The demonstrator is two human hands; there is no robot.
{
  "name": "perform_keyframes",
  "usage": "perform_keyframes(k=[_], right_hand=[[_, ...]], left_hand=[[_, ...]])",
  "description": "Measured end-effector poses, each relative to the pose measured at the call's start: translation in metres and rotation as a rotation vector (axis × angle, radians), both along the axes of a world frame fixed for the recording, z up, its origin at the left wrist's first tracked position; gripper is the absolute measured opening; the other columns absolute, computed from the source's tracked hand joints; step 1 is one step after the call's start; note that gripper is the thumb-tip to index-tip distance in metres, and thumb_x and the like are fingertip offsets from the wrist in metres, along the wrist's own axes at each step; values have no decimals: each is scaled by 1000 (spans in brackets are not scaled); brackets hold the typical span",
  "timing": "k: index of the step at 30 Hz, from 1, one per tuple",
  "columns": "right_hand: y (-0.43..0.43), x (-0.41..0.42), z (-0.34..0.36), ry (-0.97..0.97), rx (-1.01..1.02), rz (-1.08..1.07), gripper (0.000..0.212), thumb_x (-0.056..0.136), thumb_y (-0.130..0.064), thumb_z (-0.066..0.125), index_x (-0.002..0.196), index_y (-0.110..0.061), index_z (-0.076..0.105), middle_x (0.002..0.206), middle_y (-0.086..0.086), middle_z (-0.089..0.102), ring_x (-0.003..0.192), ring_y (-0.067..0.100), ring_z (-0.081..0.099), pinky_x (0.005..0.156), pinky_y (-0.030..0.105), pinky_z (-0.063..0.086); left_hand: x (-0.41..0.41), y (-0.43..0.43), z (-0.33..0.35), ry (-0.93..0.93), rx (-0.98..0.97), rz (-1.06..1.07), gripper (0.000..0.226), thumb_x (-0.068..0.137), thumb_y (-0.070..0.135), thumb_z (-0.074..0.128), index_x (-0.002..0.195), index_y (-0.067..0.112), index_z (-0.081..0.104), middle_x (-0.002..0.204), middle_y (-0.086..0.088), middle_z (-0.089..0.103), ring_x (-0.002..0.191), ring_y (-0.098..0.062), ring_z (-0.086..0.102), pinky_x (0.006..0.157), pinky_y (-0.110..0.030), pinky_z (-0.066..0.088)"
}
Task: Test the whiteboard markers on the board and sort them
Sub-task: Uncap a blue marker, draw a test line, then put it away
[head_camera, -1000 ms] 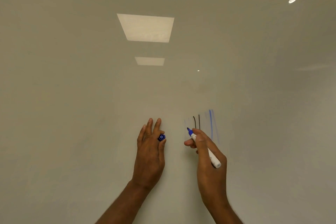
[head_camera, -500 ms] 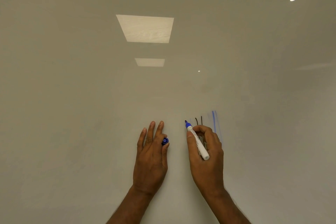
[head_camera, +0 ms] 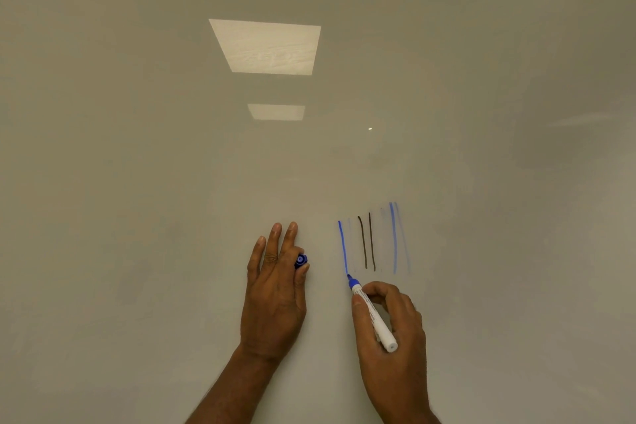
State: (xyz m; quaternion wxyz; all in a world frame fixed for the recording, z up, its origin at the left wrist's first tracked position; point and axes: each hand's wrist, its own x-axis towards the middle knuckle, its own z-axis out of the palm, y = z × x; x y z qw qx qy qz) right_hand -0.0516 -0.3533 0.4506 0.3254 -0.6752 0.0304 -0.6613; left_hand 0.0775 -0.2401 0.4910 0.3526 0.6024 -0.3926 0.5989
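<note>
While the tip of the marker (head_camera: 373,315) sits at the lower end of the blue stroke (head_camera: 342,248) on the board (head_camera: 137,148), its long axis runs from that end down and to the right, so the white butt is the part farthest from the stroke. The right hand (head_camera: 392,330) holds it in a writing grip, thumb and curled fingers closed round the barrel just below the blue collar.

Left of the stroke, about level with its lower half, the left hand (head_camera: 275,293) lies with straight fingers against the board. It pinches the blue cap (head_camera: 300,260) between thumb and forefinger, one round end facing the camera. Whether that end is the open mouth I cannot tell.

Right of the stroke stand two dark strokes (head_camera: 363,241), and beyond them paler blue ones (head_camera: 393,237).

The stroke reads dense and even, so I judge that this marker passes and its test is at or near the finish. The next move turns on the cap lying left of the tip, on the far side of the stroke from the barrel. The tip must lift and swing left, or the cap come right, until the two axes line up. No sorting place is in view.
</note>
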Motion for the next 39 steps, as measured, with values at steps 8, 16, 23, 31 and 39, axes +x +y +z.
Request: perform_keyframes(k=[8,16,23,31,39], right_hand=[[5,-6,53,-108,-45,19,24,90,-48,56,109,-35,59,102,-12,62,98,14,60,81,30,54],[4,1,63,-79,-126,-34,27,90,-50,52,115,-40,53,104,-27,55,97,7,58,84,30,51],[-2,0,18,-22,-40,-26,48,83,-52,54,115,-17,65,103,-1,66,92,16,62,81,17,44],[3,-18,-10,54,105,24,32,75,-62,54,98,-42,63,84,-13,66,86,9,60,74,23,49],[31,-69,1,69,195,324,21,78,-50,74,96,-42,67,87,-8,71,80,11,66,72,16,52]], left_hand=[[0,0,1,-2,-2,-3,42,105,21,44,141,2,55,156,-7,46,152,-18,31,124,-44,27],[0,1,1,11,13,-6,46,106,23,42,147,4,47,157,-7,44,152,-19,32,125,-42,25],[0,1,0,-2,16,15,45,106,24,42,142,0,54,156,-8,45,152,-19,31,125,-42,25],[-3,1,1,4,6,-7,47,107,25,40,145,0,50,157,-8,44,153,-15,28,125,-40,24],[-43,15,-4,383,-97,-299,50,108,44,36,155,29,38,163,26,23,155,-6,14,123,-24,17]])
